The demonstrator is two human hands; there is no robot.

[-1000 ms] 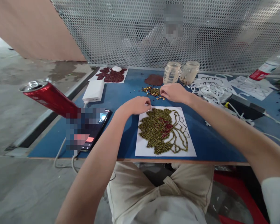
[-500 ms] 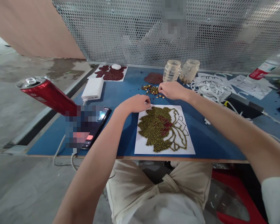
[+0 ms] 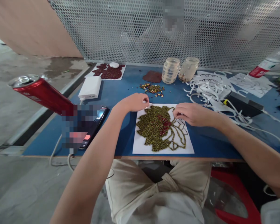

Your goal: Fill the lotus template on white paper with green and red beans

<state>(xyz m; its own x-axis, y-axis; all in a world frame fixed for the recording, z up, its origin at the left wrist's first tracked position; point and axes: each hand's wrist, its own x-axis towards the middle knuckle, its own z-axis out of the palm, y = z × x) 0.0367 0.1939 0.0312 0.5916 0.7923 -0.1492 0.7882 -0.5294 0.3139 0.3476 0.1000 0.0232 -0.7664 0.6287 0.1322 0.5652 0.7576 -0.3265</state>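
A white sheet lies near the table's front edge, bearing a flower-like picture. Green beans fill its left side, dark red beans sit in the middle, and bare white patches with black outlines show on the right. My left hand rests at the sheet's upper left corner, fingers curled, a small white bit at the fingertips. Over the picture's upper right, my right hand is closed in a pinch; what is between its fingertips is too small to make out. Behind the sheet lies a pile of mixed beans and kernels.
A red can and a phone are at left, with a white power bank behind. Two jars stand at the back near a bean-covered sheet. Paper strips, a black box and a bottle lie right.
My right hand has come from the bean pile toward me and to the right, onto the picture's upper right. My left hand stays at the sheet's corner.
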